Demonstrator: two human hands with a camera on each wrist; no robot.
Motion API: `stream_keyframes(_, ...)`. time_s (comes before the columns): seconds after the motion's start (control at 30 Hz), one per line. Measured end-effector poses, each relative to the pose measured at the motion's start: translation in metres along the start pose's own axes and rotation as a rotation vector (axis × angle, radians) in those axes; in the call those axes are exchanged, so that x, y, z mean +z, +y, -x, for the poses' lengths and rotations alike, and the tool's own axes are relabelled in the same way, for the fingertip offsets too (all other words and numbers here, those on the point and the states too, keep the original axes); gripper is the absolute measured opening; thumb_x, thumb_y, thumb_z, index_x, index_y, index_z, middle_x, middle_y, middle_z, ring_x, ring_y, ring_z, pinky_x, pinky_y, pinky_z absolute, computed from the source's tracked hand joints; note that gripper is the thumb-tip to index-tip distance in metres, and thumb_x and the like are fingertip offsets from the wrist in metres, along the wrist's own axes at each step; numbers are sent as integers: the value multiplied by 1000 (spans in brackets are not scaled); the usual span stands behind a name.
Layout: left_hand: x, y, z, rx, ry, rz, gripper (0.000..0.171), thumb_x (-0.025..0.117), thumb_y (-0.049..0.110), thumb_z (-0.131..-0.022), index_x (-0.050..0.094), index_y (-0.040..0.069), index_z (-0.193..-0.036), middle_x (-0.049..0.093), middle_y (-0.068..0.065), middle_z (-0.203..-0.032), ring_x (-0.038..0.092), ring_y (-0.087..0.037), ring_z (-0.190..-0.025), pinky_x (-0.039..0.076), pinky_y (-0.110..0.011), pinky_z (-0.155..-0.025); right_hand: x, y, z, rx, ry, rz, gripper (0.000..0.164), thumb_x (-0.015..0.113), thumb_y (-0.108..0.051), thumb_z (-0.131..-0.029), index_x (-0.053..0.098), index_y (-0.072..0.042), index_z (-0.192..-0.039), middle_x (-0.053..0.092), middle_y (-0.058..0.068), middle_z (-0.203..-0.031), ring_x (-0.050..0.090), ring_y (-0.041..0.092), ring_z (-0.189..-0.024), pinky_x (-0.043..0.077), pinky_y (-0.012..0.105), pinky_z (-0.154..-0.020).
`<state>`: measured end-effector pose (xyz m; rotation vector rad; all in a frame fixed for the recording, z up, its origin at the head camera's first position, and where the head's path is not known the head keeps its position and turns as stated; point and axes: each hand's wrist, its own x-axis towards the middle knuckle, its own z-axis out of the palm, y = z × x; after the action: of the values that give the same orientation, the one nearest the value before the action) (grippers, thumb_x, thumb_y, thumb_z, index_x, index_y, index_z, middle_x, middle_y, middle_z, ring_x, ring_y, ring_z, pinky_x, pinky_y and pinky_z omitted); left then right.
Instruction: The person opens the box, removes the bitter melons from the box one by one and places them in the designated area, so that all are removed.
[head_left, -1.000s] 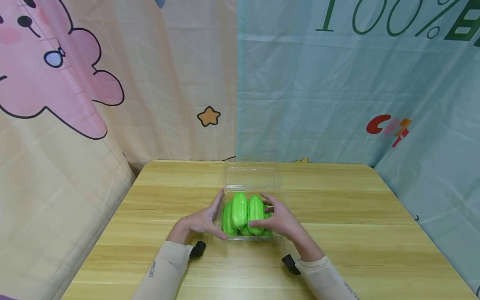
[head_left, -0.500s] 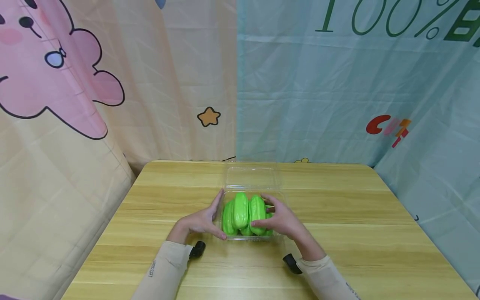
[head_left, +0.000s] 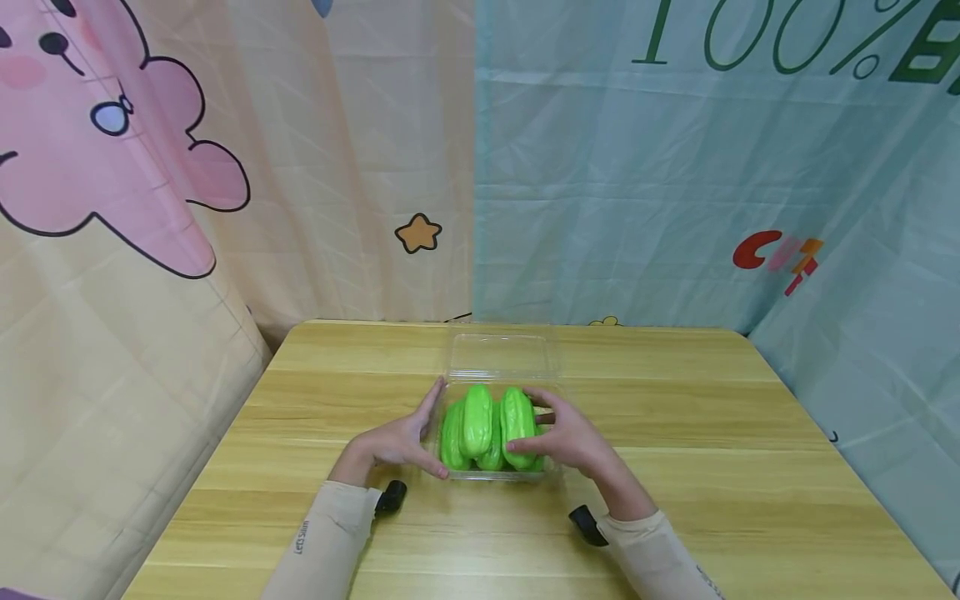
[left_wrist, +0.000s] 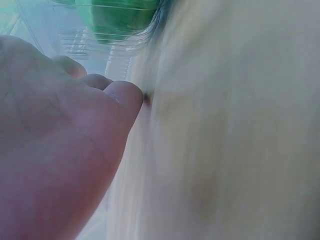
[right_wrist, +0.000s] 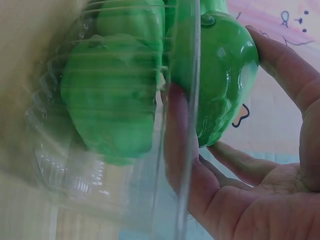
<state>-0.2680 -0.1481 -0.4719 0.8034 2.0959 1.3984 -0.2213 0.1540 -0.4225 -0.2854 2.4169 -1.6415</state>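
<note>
A clear plastic clamshell box (head_left: 495, 476) holds several bright green, ridged, cucumber-like vegetables (head_left: 477, 421). My left hand (head_left: 401, 437) rests against the box's left side, thumb at the front corner and fingers stretched along to the back. In the left wrist view that hand (left_wrist: 65, 125) has its fingertips low by the box's wall. With my right hand (head_left: 566, 437) I grip the upper right green vegetable (head_left: 517, 417) between thumb and fingers. In the right wrist view this vegetable (right_wrist: 225, 75) shows a stem end and sits higher than another vegetable (right_wrist: 112, 95) seen through the wall.
The box's clear lid (head_left: 501, 357) is folded back on the wooden table (head_left: 712, 467). Printed curtains (head_left: 360, 167) hang behind the table's far edge and at both sides. A black wrist camera (head_left: 392, 497) sits on each sleeve.
My right hand has shifted slightly right with the gripped green vegetable, widening its gap from the one on the left. My left hand and the box's left side have moved a little left.
</note>
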Motion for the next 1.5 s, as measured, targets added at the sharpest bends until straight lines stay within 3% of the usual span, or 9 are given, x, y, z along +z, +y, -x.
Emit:
stream_keyframes(0.43,-3,0,3,-17,7,-12,151,94,19,-70,-31,18,-154,-32,-7,-161,-19,-30,-148,2,-47,-119,-29,0,5,-40,5,-46,92,91,-15,-75,42,-12,-153,41,16,-153,47,43,-130,57,44,-85)
stream_keyframes(0.7,-5,2,5,-32,15,-33,150,94,19,-70,-30,14,-154,-31,-9,-161,-19,-33,-148,0,-51,-119,-57,2,9,-53,28,-50,93,88,-14,-78,37,-11,-155,34,17,-157,43,46,-133,56,45,-86)
stream_keyframes(1.03,-6,6,11,-96,37,-90,151,95,22,-68,-28,20,-156,-27,-9,-163,-14,-38,-148,1,-57,-118,-87,7,15,-53,39,-72,96,85,-11,-81,30,-8,-159,26,20,-160,38,49,-135,56,43,-86)
stream_keyframes(1.5,-12,4,17,-105,17,-118,149,94,22,-70,-28,17,-156,-25,-13,-163,-11,-42,-148,4,-59,-118,-122,29,21,-33,55,-103,93,81,-6,-84,26,-4,-159,20,25,-162,40,53,-133,57,39,-82)
